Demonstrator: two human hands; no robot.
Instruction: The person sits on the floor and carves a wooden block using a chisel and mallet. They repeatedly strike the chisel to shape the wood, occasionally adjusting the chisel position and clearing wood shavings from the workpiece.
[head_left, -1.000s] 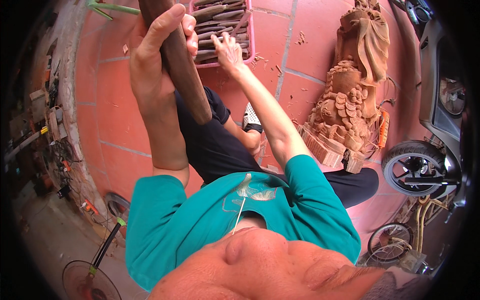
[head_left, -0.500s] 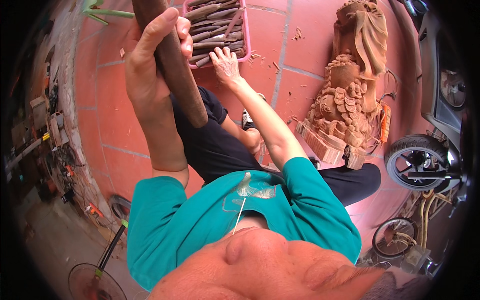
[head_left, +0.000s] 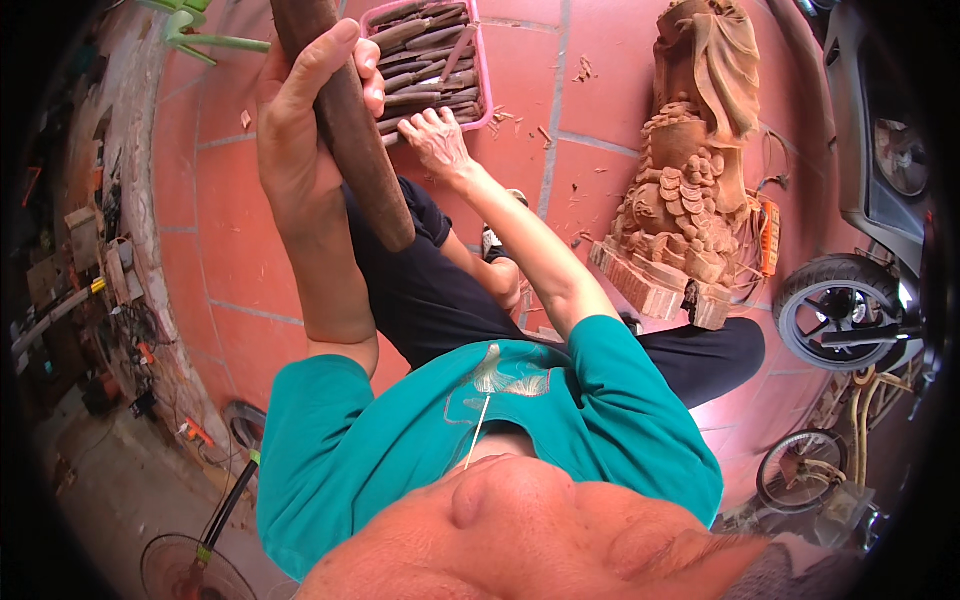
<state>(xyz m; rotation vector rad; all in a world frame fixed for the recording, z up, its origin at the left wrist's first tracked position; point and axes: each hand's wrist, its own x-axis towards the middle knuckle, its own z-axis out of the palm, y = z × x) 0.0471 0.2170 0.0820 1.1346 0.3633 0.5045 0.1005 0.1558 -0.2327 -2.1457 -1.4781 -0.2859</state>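
Downward, head view: my left hand (head_left: 300, 135) is wrapped round a thick dark wooden bar (head_left: 375, 185), held slanting, its blunt near end above my dark trousers (head_left: 420, 285). My right hand (head_left: 440, 145) is at the near edge of a pink basket (head_left: 486, 85), fingers bent over the wooden-handled tools (head_left: 425, 62) packed inside; can't tell whether it grips one. Carved wooden statue (head_left: 690, 175) to the right, on red tiles (head_left: 600, 95).

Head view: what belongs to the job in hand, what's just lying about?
Likely job:
dark wooden rod, in the left grip
pink basket of dark stick-like pieces, right grip at its near edge
perhaps carved wooden figure, unheld

Likely just about:
wood chips
motorbike wheel
bicycle wheel
fan
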